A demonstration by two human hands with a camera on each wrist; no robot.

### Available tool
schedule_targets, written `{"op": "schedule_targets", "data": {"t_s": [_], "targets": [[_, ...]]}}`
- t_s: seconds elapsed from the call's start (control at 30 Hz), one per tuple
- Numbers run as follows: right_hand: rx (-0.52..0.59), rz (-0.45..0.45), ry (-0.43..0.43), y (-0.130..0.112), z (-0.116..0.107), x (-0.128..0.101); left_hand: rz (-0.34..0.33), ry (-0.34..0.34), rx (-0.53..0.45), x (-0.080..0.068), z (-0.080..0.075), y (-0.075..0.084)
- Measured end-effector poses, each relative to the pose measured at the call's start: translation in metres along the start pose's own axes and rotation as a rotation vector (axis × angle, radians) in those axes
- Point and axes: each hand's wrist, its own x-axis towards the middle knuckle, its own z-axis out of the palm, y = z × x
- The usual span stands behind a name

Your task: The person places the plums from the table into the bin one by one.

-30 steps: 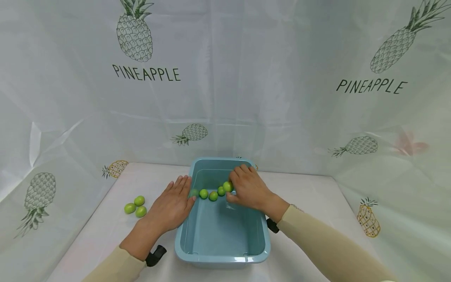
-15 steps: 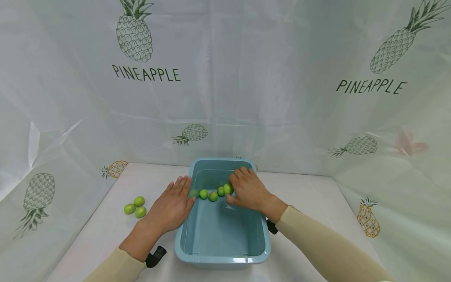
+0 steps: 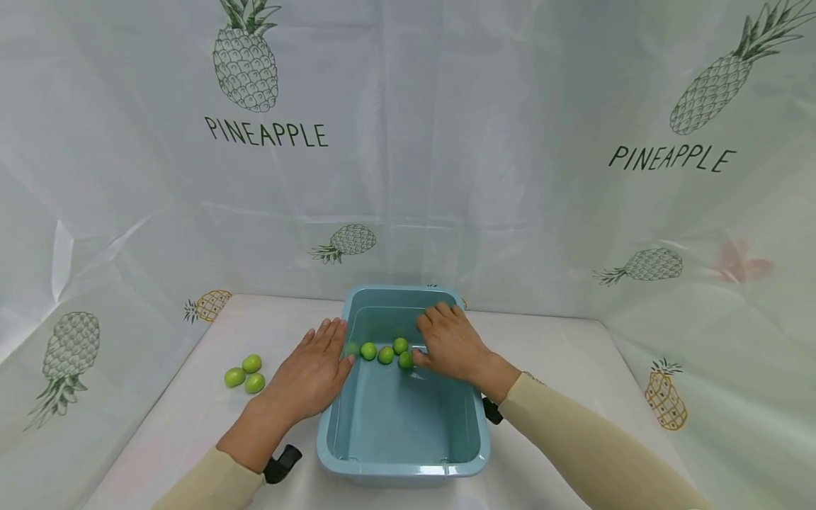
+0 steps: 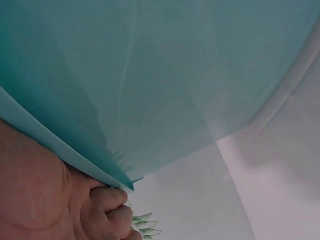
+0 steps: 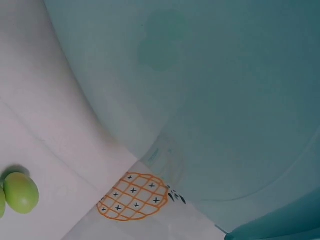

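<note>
A light blue plastic tub (image 3: 336, 425) stands mid-table with water in it. Several small green fruits (image 3: 385, 355) float in a row near its far end. My right hand (image 3: 449, 343) is inside the tub with loosely curled fingers. One green fruit (image 3: 405, 360) lies just left of its thumb, outside the grip. My left hand (image 3: 312, 372) rests flat on the tub's left rim with straight fingers. The left wrist view shows my palm (image 4: 30, 200) against the teal tub wall (image 4: 150, 75). The right wrist view shows the tub wall (image 5: 225, 100).
Three green fruits (image 3: 245, 372) lie on the white tablecloth (image 3: 561, 354) left of the tub; one green fruit (image 5: 20, 192) shows in the right wrist view near an orange pineapple print (image 5: 132, 196). A pineapple-printed curtain (image 3: 408, 142) closes off the back and sides.
The fruit that my right hand held up at its fingertips has dropped down beside the thumb onto the water. The left hand has stayed on the rim.
</note>
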Motion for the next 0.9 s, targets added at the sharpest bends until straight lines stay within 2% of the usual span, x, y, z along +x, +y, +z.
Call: {"op": "schedule_targets", "data": {"t_s": [0.17,0.37,0.57,0.73,0.9], "targets": [[0.040,0.044,0.019,0.002,-0.001,-0.002,0.004,0.003,0.000,0.000,0.001,0.000],[0.093,0.101,0.169,0.009,-0.007,-0.009,0.005,0.005,-0.014,0.001,0.002,0.000],[0.060,0.131,0.299,0.030,-0.010,-0.022,0.002,0.001,-0.010,0.001,0.003,-0.001],[0.047,0.206,0.310,0.051,-0.010,-0.040,0.001,0.002,-0.008,0.000,0.004,-0.001],[0.027,0.285,0.292,0.068,-0.001,-0.068,0.000,0.001,-0.009,0.000,0.001,0.001]]}}
